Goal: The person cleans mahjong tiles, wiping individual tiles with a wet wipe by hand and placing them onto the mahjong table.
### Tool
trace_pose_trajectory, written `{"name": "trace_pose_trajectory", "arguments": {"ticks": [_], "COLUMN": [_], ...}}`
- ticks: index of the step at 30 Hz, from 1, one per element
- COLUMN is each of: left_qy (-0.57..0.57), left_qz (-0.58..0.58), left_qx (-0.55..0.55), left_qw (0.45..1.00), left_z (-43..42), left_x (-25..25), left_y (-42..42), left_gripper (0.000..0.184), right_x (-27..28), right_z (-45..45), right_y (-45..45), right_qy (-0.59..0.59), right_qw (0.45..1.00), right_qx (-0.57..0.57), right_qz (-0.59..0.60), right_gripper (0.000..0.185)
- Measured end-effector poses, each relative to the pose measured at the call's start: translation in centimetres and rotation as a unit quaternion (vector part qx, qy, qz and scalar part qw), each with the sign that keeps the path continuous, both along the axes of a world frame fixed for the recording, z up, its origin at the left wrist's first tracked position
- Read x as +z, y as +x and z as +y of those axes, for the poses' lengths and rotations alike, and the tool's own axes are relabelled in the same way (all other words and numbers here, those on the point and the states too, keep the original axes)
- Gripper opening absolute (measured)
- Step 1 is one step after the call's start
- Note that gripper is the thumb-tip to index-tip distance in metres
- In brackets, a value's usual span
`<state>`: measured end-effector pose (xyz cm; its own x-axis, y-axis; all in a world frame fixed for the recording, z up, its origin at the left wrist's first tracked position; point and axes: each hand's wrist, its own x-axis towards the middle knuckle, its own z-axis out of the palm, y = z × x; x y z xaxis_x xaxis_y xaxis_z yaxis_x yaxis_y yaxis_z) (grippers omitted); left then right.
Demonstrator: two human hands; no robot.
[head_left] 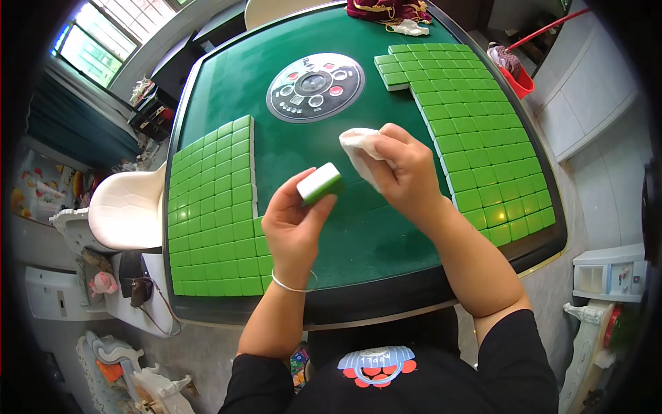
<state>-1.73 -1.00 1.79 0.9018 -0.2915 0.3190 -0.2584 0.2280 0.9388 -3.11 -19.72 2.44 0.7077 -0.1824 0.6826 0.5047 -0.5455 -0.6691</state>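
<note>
Between the fingers and thumb of my left hand [293, 224] is a mahjong tile [321, 183], white on one side and green on the other, tilted above the table. My right hand [414, 169] pinches a crumpled white tissue [360, 146] a little to the right of the tile, not touching it. Rows of green-backed mahjong tiles [214, 214] lie in a block at the left, partly behind my left wrist. A larger block of tiles [476, 124] covers the right side.
The mahjong table [365, 255] has green felt and a round control panel [315, 83] in its middle. A maroon cloth bag [387, 10] and a white crumpled piece [408, 27] lie at the far edge. A white chair [127, 207] stands left; a red dustpan [518, 83] is at right.
</note>
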Motion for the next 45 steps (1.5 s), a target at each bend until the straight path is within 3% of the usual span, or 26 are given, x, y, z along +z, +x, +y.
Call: {"name": "trace_pose_trajectory", "arguments": {"ticks": [1,3,5,7,9,11,14,15,16,17,20,24,27,31,36,38,42,45], "left_qy": [-0.078,-0.229,-0.268,-0.305,-0.228,-0.159,0.032,0.088,0.051,0.086,0.201,0.081,0.061,0.14,0.19,0.214,0.081,-0.017], "left_qz": [0.086,0.251,0.314,0.375,0.334,0.282,0.038,-0.057,-0.033,-0.09,-0.254,-0.104,-0.026,0.032,-0.176,-0.211,-0.057,0.193], "left_qx": [-0.067,-0.193,-0.224,-0.253,-0.253,-0.22,-0.071,-0.027,0.007,0.031,0.113,0.028,-0.003,0.003,0.073,0.094,0.002,-0.078], "left_qw": [0.991,0.92,0.883,0.838,0.879,0.92,0.996,0.994,0.998,0.992,0.939,0.991,0.998,0.99,0.963,0.949,0.995,0.978], "left_z": [0.3,0.7,0.9,0.9,1.1,0.7,0.3,0.1,-0.3,-0.3,0.1,0.0,-0.4,0.2,0.3,0.5,0.0,-0.4], "left_x": [0.1,0.2,0.2,0.1,0.7,1.5,-0.4,-0.9,-0.9,-0.6,0.3,-1.2,-0.2,-0.1,-0.9,-0.4,-1.3,-0.2], "left_y": [0.3,0.9,1.1,1.2,1.1,0.5,1.0,1.2,0.9,0.7,0.1,0.5,0.3,0.3,1.1,0.9,1.2,0.6], "left_gripper": [0.037,0.035,0.038,0.042,0.044,0.045,0.04,0.041,0.035,0.034,0.029,0.032,0.031,0.035,0.036,0.033,0.031,0.031], "right_x": [0.1,0.5,0.2,-0.3,-0.7,-0.1,0.4,0.2,0.2,0.1,0.7,0.4,-0.4,0.9,0.2,0.4,0.3,0.0], "right_z": [0.0,0.8,2.3,1.6,0.8,0.6,0.8,1.3,1.9,2.6,3.8,2.7,0.6,0.7,3.9,3.7,2.4,1.1], "right_y": [-0.2,-0.9,-1.1,-0.2,0.5,0.4,-0.4,-0.7,-0.9,-1.2,-1.9,-1.0,0.1,-0.8,-2.2,-2.0,-1.2,-0.2], "right_qy": [-0.015,-0.044,-0.028,-0.041,0.017,0.077,0.069,0.026,-0.018,-0.062,-0.144,-0.09,-0.053,-0.031,-0.187,-0.162,-0.09,-0.047], "right_qw": [0.999,0.994,0.99,0.994,0.999,0.996,0.997,0.998,0.997,0.993,0.98,0.992,0.998,0.999,0.975,0.979,0.993,0.998], "right_qx": [0.023,0.073,0.127,0.081,0.033,0.035,0.041,0.047,0.052,0.056,0.091,0.065,0.014,0.018,0.097,0.092,0.076,0.03], "right_qz": [-0.022,-0.068,-0.061,-0.061,0.0,-0.019,-0.017,-0.038,-0.059,-0.079,-0.101,-0.051,0.011,-0.009,-0.071,-0.081,-0.027,0.002], "right_gripper": [0.023,0.028,0.04,0.036,0.028,0.021,0.024,0.027,0.03,0.033,0.036,0.029,0.024,0.023,0.034,0.031,0.022,0.013]}}
